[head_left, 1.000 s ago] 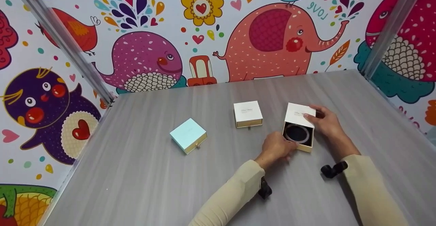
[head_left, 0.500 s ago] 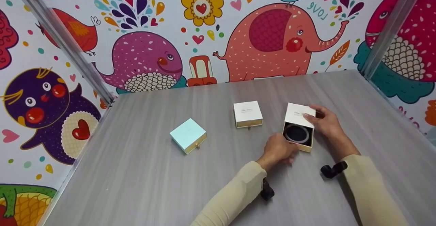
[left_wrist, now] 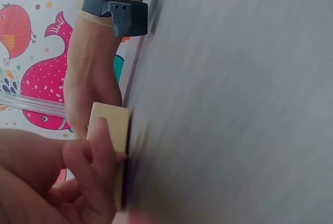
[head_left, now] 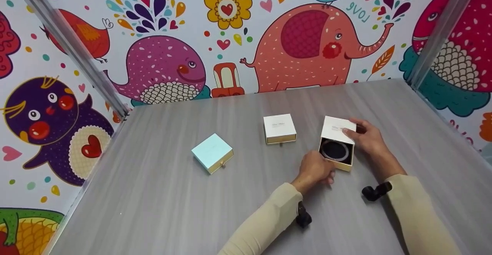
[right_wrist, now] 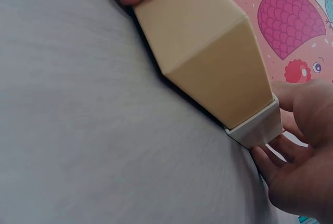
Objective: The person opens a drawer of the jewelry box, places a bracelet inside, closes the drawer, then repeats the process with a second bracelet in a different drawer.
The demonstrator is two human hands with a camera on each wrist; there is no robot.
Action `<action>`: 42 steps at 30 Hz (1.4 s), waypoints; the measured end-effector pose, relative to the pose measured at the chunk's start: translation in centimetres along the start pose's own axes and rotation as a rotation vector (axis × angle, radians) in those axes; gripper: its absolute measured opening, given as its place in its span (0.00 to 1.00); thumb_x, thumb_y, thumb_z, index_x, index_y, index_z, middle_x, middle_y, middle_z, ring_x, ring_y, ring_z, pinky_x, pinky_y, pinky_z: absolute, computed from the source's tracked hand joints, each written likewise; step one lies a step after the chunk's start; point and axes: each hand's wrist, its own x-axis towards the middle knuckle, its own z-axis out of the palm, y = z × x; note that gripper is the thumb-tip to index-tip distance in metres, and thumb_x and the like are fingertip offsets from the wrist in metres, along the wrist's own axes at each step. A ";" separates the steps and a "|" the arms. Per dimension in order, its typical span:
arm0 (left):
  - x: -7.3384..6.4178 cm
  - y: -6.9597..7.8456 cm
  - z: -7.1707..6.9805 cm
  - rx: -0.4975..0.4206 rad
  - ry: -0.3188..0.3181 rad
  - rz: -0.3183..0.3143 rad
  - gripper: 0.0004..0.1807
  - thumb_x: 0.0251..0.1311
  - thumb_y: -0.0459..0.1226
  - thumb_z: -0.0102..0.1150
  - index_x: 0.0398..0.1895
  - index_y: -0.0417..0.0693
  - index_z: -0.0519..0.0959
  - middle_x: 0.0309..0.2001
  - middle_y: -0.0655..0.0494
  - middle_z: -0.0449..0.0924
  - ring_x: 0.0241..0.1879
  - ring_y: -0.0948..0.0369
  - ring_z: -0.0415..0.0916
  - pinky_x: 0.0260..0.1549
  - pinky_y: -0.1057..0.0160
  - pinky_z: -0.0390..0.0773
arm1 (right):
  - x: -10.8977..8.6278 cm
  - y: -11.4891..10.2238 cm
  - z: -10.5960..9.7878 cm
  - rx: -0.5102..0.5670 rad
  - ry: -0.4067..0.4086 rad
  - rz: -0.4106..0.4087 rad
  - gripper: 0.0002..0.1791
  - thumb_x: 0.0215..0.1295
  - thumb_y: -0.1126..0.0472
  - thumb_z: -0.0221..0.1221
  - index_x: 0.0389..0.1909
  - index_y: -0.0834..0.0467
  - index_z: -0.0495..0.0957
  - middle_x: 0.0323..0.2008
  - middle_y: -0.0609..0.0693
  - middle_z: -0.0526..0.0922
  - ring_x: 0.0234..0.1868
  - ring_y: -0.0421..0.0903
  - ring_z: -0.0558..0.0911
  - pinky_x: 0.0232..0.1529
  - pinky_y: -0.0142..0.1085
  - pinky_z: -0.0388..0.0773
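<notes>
A white drawer-style jewellery box (head_left: pixel 335 126) sits on the table at the right, its cream drawer (head_left: pixel 343 166) pulled well out of the sleeve. Inside, a greyish bangle (head_left: pixel 346 152) lies round a black pad. My right hand (head_left: pixel 367 137) grips the sleeve at its back right corner, thumb on the lid; its fingers reach the sleeve's far side in the right wrist view. My left hand (head_left: pixel 314 169) is at the drawer's front left, finger and thumb pinching at the front edge. The left wrist view shows its fingers curled before the drawer front (left_wrist: pixel 115 128).
A second white box (head_left: pixel 280 127), closed, stands left of the held one. Farther left is a light turquoise box (head_left: pixel 212 151), also closed, with a small pull tab. The grey table (head_left: pixel 161 193) ends at a cartoon-printed wall (head_left: pixel 238 47).
My left hand has shifted slightly, its fingers curling closer at the drawer front while the forearm moves a little right. The right hand and all the boxes stay in place.
</notes>
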 end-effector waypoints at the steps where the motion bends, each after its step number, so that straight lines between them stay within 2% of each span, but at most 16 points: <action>1: 0.0 0.0 0.0 -0.007 0.001 0.001 0.17 0.56 0.27 0.62 0.10 0.43 0.78 0.07 0.60 0.72 0.05 0.66 0.68 0.07 0.72 0.68 | 0.0 0.0 0.0 0.001 0.001 -0.002 0.38 0.69 0.49 0.61 0.74 0.62 0.62 0.68 0.68 0.70 0.63 0.52 0.72 0.46 0.17 0.65; 4: 0.0 -0.2 0.1 -0.014 -0.004 0.021 0.17 0.57 0.26 0.61 0.09 0.42 0.78 0.07 0.60 0.72 0.06 0.67 0.68 0.08 0.72 0.69 | -0.1 0.0 0.0 0.013 0.002 -0.017 0.38 0.69 0.50 0.62 0.73 0.63 0.63 0.68 0.68 0.71 0.54 0.40 0.74 0.45 0.16 0.66; 7: 0.0 -0.2 0.1 -0.016 -0.003 0.026 0.18 0.57 0.26 0.60 0.09 0.41 0.78 0.07 0.60 0.73 0.06 0.68 0.68 0.09 0.72 0.69 | -0.1 0.0 0.0 0.010 0.004 -0.028 0.38 0.69 0.50 0.62 0.73 0.64 0.63 0.67 0.69 0.72 0.49 0.33 0.72 0.43 0.16 0.67; 13: 0.1 -0.1 0.2 -0.005 0.012 0.006 0.18 0.58 0.27 0.60 0.10 0.42 0.79 0.07 0.60 0.73 0.07 0.67 0.70 0.09 0.72 0.69 | -0.1 0.0 0.0 0.006 0.007 -0.025 0.38 0.69 0.50 0.62 0.73 0.63 0.63 0.67 0.69 0.72 0.53 0.38 0.73 0.44 0.16 0.67; 21: 0.3 -0.1 0.1 0.018 0.022 0.017 0.19 0.56 0.27 0.62 0.08 0.45 0.76 0.06 0.62 0.70 0.06 0.66 0.70 0.08 0.73 0.64 | 0.0 0.1 -0.1 0.004 0.015 -0.035 0.37 0.69 0.51 0.62 0.72 0.64 0.64 0.66 0.68 0.72 0.48 0.31 0.71 0.44 0.16 0.67; 25: 0.3 -0.1 0.1 0.018 0.029 0.009 0.18 0.56 0.28 0.62 0.08 0.45 0.77 0.06 0.61 0.70 0.07 0.65 0.73 0.09 0.73 0.64 | 0.0 0.1 -0.1 -0.005 0.017 -0.033 0.37 0.69 0.51 0.62 0.72 0.64 0.64 0.66 0.68 0.72 0.52 0.38 0.73 0.43 0.16 0.67; 29: 0.4 0.0 0.2 -0.003 0.033 -0.015 0.17 0.56 0.28 0.63 0.09 0.42 0.78 0.06 0.61 0.70 0.06 0.66 0.70 0.08 0.73 0.64 | -0.1 0.0 0.0 -0.003 0.017 -0.029 0.37 0.69 0.51 0.63 0.72 0.64 0.64 0.66 0.68 0.72 0.56 0.43 0.73 0.43 0.16 0.67; 36: 0.7 0.0 0.5 -0.030 0.040 -0.030 0.19 0.55 0.26 0.62 0.07 0.44 0.76 0.06 0.60 0.70 0.05 0.67 0.67 0.08 0.73 0.66 | -0.1 0.1 -0.1 0.017 0.019 -0.048 0.36 0.68 0.52 0.63 0.71 0.65 0.65 0.65 0.69 0.73 0.42 0.23 0.70 0.43 0.16 0.67; 39: 0.8 0.0 0.6 -0.043 0.038 -0.035 0.20 0.55 0.26 0.61 0.06 0.46 0.74 0.05 0.61 0.70 0.05 0.67 0.67 0.08 0.74 0.66 | -0.2 0.1 0.0 0.024 0.027 -0.061 0.35 0.68 0.54 0.63 0.70 0.67 0.66 0.64 0.70 0.73 0.39 0.20 0.70 0.43 0.16 0.68; 42: 0.9 0.0 0.6 -0.046 0.035 -0.025 0.20 0.55 0.26 0.62 0.07 0.46 0.75 0.06 0.60 0.70 0.05 0.67 0.68 0.08 0.74 0.65 | -0.2 0.1 0.0 0.020 0.025 -0.052 0.35 0.68 0.53 0.63 0.70 0.66 0.66 0.64 0.69 0.73 0.41 0.21 0.70 0.44 0.16 0.67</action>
